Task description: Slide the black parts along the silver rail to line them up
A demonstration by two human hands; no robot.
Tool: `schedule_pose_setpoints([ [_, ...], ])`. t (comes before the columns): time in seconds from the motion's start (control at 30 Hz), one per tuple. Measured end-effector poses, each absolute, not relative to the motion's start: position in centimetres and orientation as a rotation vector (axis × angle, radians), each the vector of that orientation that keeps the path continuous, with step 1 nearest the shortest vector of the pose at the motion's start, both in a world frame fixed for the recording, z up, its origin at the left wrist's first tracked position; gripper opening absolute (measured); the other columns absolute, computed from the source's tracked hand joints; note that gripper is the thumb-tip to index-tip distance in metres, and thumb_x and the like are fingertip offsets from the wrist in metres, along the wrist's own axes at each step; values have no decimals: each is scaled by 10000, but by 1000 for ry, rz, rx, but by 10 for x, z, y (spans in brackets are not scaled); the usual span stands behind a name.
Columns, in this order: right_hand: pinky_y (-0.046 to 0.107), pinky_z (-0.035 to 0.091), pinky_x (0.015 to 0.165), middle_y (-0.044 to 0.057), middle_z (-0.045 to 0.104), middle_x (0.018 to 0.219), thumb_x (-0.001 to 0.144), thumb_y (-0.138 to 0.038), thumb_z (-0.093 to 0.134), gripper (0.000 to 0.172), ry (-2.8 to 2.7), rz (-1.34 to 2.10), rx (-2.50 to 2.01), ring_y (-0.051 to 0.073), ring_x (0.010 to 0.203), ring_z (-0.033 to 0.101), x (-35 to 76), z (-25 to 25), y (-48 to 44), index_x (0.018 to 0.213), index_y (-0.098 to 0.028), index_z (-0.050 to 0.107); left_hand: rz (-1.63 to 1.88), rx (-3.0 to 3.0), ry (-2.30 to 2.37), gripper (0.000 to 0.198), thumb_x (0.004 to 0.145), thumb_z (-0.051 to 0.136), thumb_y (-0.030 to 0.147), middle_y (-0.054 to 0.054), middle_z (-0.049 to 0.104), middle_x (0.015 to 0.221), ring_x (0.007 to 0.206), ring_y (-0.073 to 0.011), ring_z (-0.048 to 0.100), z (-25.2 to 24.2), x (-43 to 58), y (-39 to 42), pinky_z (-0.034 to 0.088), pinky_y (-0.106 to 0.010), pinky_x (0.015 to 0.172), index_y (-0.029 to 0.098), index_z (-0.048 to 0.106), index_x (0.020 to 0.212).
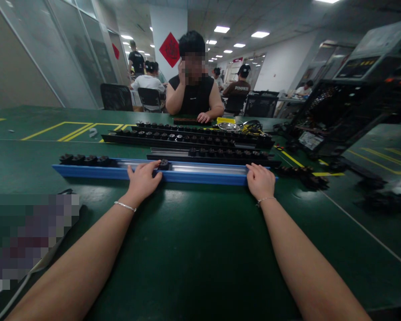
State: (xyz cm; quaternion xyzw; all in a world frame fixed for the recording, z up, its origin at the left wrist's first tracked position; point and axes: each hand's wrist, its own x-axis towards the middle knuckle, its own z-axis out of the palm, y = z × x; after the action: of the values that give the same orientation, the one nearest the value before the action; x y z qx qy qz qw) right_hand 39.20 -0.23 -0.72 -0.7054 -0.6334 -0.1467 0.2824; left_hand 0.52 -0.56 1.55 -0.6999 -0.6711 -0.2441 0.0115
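Note:
A long blue track rail (203,177) with a silvery channel lies crosswise on the green table. My left hand (143,179) is closed over its left-middle part, thumb on the near side. One fingertip of that hand touches a small black round socket module (164,165) seated in the channel. At the rail's right end my right hand (261,179) grips it, fingers over the top edge. Several more black modules (91,159) sit in a row at the left end. Between my hands the channel shows bare metal.
Black rails with modules (187,138) lie behind the blue one. Loose black parts (307,176) and a dark machine frame (341,116) stand right. A metal dish (229,127) and yellow tray (226,120) are farther back. A person (195,96) sits opposite. A blurred-out flat object (36,240) lies left.

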Motion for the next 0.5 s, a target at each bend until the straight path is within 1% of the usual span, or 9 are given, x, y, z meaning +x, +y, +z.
schedule_pose_setpoints([
  [0.17, 434, 332, 1002, 61, 627, 1242, 890, -285, 324, 444, -1692, -393, -1882, 255, 1204, 496, 391, -7, -3, 1155, -211, 673, -732, -2229, -2064, 472, 854, 433, 405, -46, 632, 1243, 1245, -305, 453, 15, 7, -6, 90, -687, 1076, 296, 493, 1309],
  [0.5, 441, 343, 992, 59, 625, 1245, 888, -279, 332, 440, -1697, -397, -1886, 257, 1202, 498, 392, -7, -3, 1163, -214, 669, -694, -2244, -2051, 481, 861, 420, 418, -41, 625, 1253, 1254, -297, 444, 15, 7, -6, 90, -693, 1077, 302, 475, 1324],
])
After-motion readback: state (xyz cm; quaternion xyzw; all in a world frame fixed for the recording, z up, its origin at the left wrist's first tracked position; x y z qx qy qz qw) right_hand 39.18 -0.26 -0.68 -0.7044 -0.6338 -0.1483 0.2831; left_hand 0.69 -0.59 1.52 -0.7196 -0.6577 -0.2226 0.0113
